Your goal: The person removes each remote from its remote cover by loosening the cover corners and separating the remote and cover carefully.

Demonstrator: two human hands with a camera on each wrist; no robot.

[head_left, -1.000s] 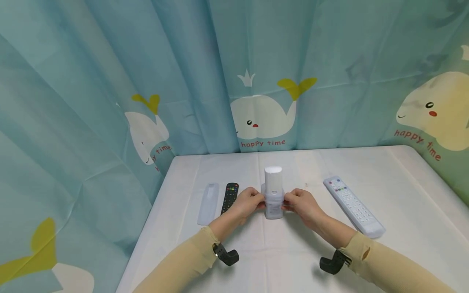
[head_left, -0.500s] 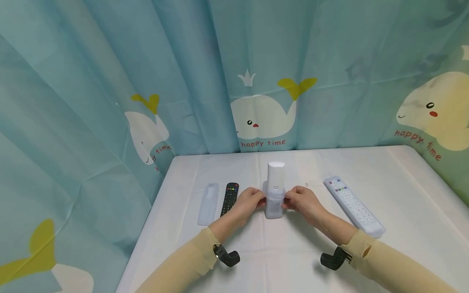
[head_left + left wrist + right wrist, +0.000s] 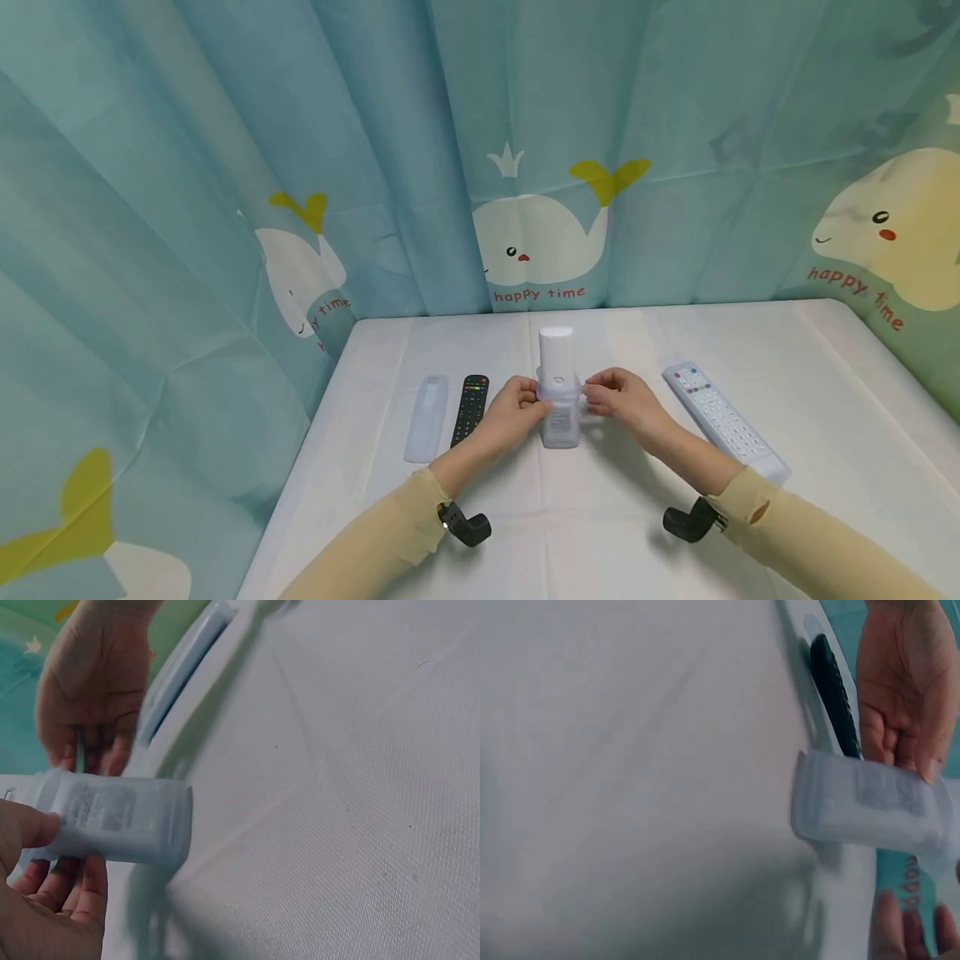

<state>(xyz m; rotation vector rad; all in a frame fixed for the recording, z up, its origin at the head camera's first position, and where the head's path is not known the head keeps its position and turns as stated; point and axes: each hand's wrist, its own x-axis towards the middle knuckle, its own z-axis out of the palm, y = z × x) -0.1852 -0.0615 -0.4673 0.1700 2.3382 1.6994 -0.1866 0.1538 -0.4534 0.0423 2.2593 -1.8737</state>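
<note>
A white remote control [image 3: 557, 354], back side up, stands out of a translucent remote cover [image 3: 561, 425] that wraps its near part. My left hand [image 3: 513, 417] grips the covered remote from the left; its thumb [image 3: 37, 825] presses on the back and its fingers curl underneath. On the other side my right hand [image 3: 626, 404] pinches the cover's edge near its opening with thumb and forefinger. A loose flap of the cover [image 3: 936, 864] sticks out there in the right wrist view. The right hand's other fingers [image 3: 891, 922] hang off the remote, and its pinching fingertips are mostly cut off there.
A second translucent cover [image 3: 426, 418] lies flat at the left, beside a black remote [image 3: 471, 404] partly behind the left forearm. At the right lies a white covered remote [image 3: 720, 417], button side up. A whale-print curtain [image 3: 420, 167] hangs behind the white table [image 3: 547, 533].
The left thumb has come over onto the covered back of the remote. My right hand has shifted slightly up and outward, drawing the cover's edge. The remote's top has moved slightly, first right, then left.
</note>
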